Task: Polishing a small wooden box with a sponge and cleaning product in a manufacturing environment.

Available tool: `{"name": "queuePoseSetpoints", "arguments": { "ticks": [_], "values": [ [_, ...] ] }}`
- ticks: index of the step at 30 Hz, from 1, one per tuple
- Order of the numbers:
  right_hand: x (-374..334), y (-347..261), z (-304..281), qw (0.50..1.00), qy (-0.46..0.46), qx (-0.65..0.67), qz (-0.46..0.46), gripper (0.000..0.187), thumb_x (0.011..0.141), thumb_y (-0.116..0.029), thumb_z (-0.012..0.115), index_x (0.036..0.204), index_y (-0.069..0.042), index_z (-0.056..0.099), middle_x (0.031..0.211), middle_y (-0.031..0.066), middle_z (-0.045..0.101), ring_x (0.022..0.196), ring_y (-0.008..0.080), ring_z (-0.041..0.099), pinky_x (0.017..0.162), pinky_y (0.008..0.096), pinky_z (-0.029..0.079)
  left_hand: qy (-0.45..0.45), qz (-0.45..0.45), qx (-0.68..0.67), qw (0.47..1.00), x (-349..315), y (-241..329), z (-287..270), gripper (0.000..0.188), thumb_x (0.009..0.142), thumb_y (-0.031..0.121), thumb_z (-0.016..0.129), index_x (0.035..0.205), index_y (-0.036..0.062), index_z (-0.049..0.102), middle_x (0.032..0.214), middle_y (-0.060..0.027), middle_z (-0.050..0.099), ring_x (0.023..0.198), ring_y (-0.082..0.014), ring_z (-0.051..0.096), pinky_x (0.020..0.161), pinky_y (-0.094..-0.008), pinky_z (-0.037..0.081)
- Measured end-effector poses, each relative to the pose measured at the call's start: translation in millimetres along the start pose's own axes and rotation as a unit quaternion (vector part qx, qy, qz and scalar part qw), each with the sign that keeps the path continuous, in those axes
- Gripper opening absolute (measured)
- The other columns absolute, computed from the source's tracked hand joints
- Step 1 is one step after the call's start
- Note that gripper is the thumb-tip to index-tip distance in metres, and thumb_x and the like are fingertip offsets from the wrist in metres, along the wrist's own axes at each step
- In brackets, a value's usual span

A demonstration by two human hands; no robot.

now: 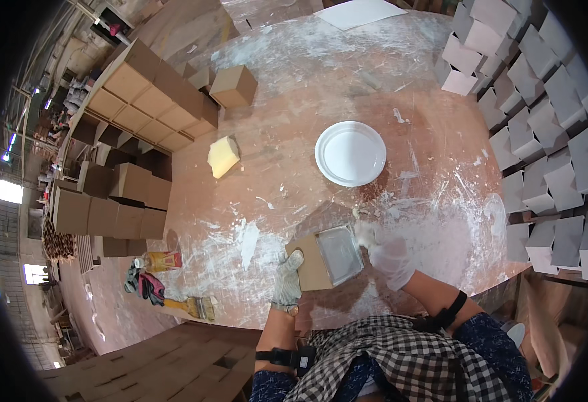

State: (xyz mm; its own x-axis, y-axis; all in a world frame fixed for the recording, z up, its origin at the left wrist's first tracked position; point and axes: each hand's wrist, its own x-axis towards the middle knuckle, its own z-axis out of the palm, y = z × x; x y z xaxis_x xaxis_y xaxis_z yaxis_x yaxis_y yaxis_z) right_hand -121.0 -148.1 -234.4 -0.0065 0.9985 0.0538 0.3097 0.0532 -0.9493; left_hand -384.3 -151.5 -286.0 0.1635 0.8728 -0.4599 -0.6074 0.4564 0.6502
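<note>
In a pale knit glove, my left hand (287,280) grips the left side of a small cardboard box (312,264), thumb on its brown face. The box's right-hand face is greyish white with a pale rim, and I cannot tell if it is coated or an opening. My right hand (389,254), in a whitish glove, is at the box's right edge, smeared by motion. Something pale and lumpy (363,233) shows at its fingertips, too blurred to name. Beyond the box, a round white bowl (351,153) sits on the stained wooden table (280,154).
A yellow sponge block (224,157) lies left of the bowl. Brown boxes (133,87) are stacked along the left, whitish boxes (552,134) along the right. A bottle (162,260), a dark and pink cloth bundle (148,285) and a brush (193,307) lie front left.
</note>
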Motion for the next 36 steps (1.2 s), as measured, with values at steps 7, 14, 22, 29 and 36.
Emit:
{"name": "queuePoseSetpoints", "arguments": {
  "ticks": [7,14,22,29,36],
  "values": [
    [31.5,-0.9,41.5,0.995,0.065,-0.076,-0.002,0.023,0.088,0.003,0.058,0.105,-0.009,0.067,0.096,0.0154,0.069,0.086,0.0363,0.068,0.075,0.0433,0.053,0.005,-0.006,0.017,1.000,-4.0,3.6,2.6,0.058,0.088,0.026,0.083,0.136,0.0044,0.059,0.121,-0.0075,0.069,0.104,-0.0216,0.070,0.089,-0.0371,0.062],
    [38.1,-27.0,65.4,0.997,0.070,0.035,-0.013,0.024,0.089,0.005,0.054,0.106,-0.007,0.065,0.095,0.0157,0.069,0.091,0.0322,0.069,0.076,0.0392,0.052,0.023,0.005,0.017,1.000,-2.4,-1.8,12.5,0.048,0.091,0.020,0.079,0.133,0.0044,0.061,0.120,-0.0072,0.069,0.111,-0.0215,0.068,0.096,-0.0381,0.058],
    [-12.7,-22.4,46.1,0.973,-0.007,0.130,-0.190,0.034,0.089,0.012,0.056,0.119,0.001,0.067,0.106,0.0142,0.073,0.096,0.0258,0.070,0.086,0.0343,0.054,-0.005,0.019,0.016,1.000,-2.9,-4.0,13.5,0.056,0.091,0.026,0.079,0.136,0.0020,0.058,0.126,-0.0115,0.068,0.109,-0.0256,0.070,0.092,-0.0419,0.062],
    [-5.6,-14.3,6.5,0.928,-0.038,0.349,0.125,0.035,0.094,0.005,0.061,0.128,0.001,0.064,0.116,0.0172,0.072,0.093,0.0259,0.070,0.089,0.0343,0.054,0.016,0.007,0.017,1.000,1.8,-9.2,5.0,0.058,0.090,0.027,0.080,0.137,0.0010,0.057,0.125,-0.0127,0.068,0.111,-0.0266,0.070,0.094,-0.0430,0.062],
    [22.9,-34.3,65.4,0.958,0.008,0.258,0.128,0.021,0.104,-0.005,0.055,0.122,-0.001,0.065,0.109,0.0130,0.071,0.101,0.0179,0.067,0.093,0.0334,0.051,0.015,-0.031,-0.011,0.999,-1.5,-5.5,7.2,0.047,0.091,0.017,0.079,0.133,0.0045,0.062,0.123,-0.0082,0.069,0.110,-0.0224,0.069,0.094,-0.0391,0.061]
  ]
}}
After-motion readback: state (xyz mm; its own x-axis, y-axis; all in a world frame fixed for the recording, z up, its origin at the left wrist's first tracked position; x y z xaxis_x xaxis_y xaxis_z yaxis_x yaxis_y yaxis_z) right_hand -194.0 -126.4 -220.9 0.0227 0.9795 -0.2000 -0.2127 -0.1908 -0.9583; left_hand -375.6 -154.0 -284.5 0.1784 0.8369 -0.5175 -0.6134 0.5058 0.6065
